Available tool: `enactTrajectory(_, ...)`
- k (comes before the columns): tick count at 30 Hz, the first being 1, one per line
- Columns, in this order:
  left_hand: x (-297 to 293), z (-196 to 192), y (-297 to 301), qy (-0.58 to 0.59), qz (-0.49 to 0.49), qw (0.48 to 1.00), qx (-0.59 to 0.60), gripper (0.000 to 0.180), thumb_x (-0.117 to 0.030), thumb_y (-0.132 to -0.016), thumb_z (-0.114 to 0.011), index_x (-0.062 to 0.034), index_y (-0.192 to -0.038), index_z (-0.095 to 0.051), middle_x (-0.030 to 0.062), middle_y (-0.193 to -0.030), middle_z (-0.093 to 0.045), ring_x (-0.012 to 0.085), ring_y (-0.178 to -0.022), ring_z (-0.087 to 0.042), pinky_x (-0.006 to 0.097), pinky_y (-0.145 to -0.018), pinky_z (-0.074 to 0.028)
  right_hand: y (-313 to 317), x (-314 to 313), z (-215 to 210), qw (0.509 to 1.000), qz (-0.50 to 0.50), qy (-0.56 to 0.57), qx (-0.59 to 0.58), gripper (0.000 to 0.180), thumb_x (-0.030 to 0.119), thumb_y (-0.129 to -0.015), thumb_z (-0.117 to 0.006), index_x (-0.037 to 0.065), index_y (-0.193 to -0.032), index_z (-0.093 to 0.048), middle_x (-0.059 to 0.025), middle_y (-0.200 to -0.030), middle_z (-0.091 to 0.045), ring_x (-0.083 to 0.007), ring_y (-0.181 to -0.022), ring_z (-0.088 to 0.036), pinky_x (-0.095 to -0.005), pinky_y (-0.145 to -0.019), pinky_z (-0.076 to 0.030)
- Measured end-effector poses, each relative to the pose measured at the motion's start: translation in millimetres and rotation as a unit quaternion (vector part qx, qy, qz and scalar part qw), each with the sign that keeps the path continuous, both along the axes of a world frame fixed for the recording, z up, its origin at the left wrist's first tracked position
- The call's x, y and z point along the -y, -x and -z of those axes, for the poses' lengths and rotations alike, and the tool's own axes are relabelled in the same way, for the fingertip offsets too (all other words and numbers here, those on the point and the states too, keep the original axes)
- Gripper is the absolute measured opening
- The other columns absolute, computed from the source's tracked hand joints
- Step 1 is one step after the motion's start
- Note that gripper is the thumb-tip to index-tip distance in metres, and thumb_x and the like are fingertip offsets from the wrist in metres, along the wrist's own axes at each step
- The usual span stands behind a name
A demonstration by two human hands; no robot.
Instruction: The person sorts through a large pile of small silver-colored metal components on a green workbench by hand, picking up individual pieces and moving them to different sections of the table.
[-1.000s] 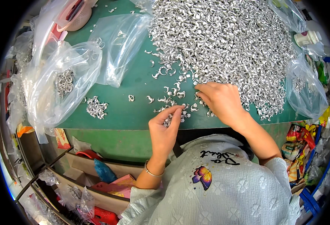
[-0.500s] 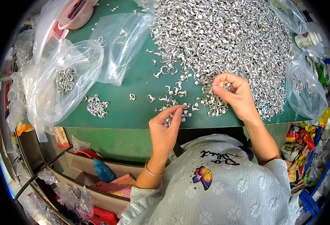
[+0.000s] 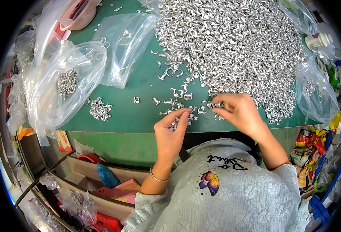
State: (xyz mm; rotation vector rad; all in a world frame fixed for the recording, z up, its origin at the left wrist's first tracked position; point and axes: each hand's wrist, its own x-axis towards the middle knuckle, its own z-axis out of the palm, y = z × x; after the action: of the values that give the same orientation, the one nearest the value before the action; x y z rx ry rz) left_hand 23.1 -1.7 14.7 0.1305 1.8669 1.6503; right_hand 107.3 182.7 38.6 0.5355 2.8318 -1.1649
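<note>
A large heap of small curved silver metal pieces (image 3: 232, 50) covers the far right of the green table (image 3: 128, 104). Near the table's front edge, my left hand (image 3: 170, 133) has its thumb and forefinger pinched together; anything between the tips is too small to make out. Several loose pieces lie around and behind these fingertips. My right hand (image 3: 242, 114) is at the heap's near edge, its thumb and forefinger curled around small silver pieces that show between them. A small separate pile of metal pieces (image 3: 100, 109) and a single ring-like piece (image 3: 136, 99) lie left of my left hand.
Clear plastic bags, one holding silver rings (image 3: 67, 83), spread over the table's left side. A pink basket (image 3: 81, 17) stands at the far left. Another clear bag (image 3: 315, 91) and a white bottle (image 3: 318, 40) are at the right. An open drawer (image 3: 81, 170) sits below the front edge.
My right hand has moved from the heap toward the near left, closer to my left hand, with small pieces between its fingers. My left hand has stayed in place.
</note>
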Motion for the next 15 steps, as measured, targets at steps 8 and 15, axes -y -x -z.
enactTrajectory(8, 0.7, -0.1, 0.6, 0.002, 0.006, 1.000, -0.007, 0.013, -0.003, -0.086, -0.061, 0.0035, -0.094, -0.069, 0.0006, -0.079, -0.066, 0.0033, -0.069, -0.052, 0.019, -0.063, -0.042, -3.5, 17.1, 12.3, 0.988, 0.001, -0.151, -0.013, 0.018, 0.013, -0.077, -0.070, 0.005, -0.090, -0.061, -0.0116, -0.063, -0.060, -0.0286, -0.051, -0.056, -0.0368, -0.048, -0.042)
enactTrajectory(15, 1.8, 2.0, 0.1, 0.003, 0.000, 1.000, -0.006, 0.013, -0.003, -0.086, -0.061, 0.0034, -0.094, -0.069, 0.0002, -0.078, -0.065, 0.0033, -0.069, -0.051, 0.020, -0.062, -0.042, 4.6, 8.0, 9.4, 0.989, 0.052, 0.134, -0.026, 0.010, 0.008, -0.079, -0.067, 0.004, -0.087, -0.064, -0.0043, -0.048, -0.040, -0.0146, -0.041, -0.038, -0.0305, -0.044, -0.034)
